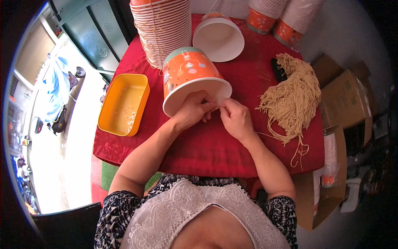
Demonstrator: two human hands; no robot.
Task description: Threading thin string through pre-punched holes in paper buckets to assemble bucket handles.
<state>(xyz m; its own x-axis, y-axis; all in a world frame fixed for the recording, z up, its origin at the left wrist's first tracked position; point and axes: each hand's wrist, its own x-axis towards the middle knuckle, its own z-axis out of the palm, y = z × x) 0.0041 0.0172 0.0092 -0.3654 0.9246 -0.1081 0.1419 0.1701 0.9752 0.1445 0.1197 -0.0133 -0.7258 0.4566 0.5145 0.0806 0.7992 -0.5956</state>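
Observation:
An orange paper bucket (188,68) with a white rim and printed pictures lies tilted on the table, its mouth facing me. My left hand (197,108) reaches across the mouth, fingers curled and thumb pinched at the lower right of the rim. There my right hand (236,118) meets it, thumb and forefinger pressed together. What sits between the fingertips is too small to make out. Right of my hands lies a loose bundle of tan string (292,97), with a few strands trailing toward the table's near edge.
A red cloth (207,151) covers the table. A yellow plastic tub (141,101) stands at left. Behind are a tall stack of nested buckets (166,31), another bucket (219,41) on its side, and more stacks (296,25). Cardboard boxes (344,99) stand to the right.

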